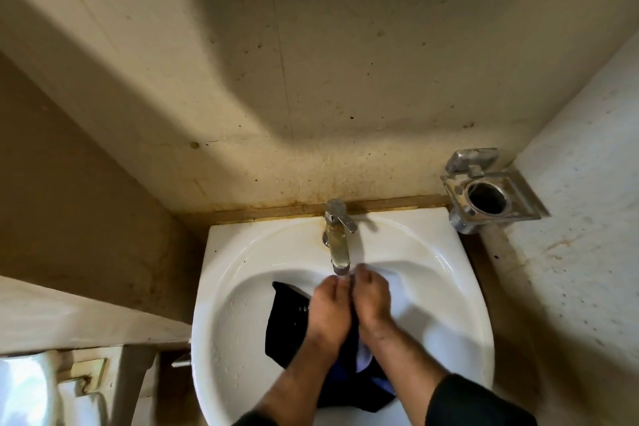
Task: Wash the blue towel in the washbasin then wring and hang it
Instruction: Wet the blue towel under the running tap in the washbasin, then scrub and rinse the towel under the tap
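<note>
A dark blue towel [286, 325] lies wet in the white washbasin [228, 287], spread from the bowl's middle down to its near rim. My left hand [328, 311] and my right hand [371, 301] sit side by side on top of it, just below the spout of the chrome tap [337, 242]. Both hands are knuckles-up with the fingers curled down into the cloth, gripping it. The part of the towel under my hands is hidden. A lighter blue fold [364, 358] shows between my wrists.
A metal wall holder [491, 190] with a round cup hole juts out at the basin's right rear corner. Stained beige walls close in behind and on both sides. A ledge and a white fixture [31, 387] lie at lower left.
</note>
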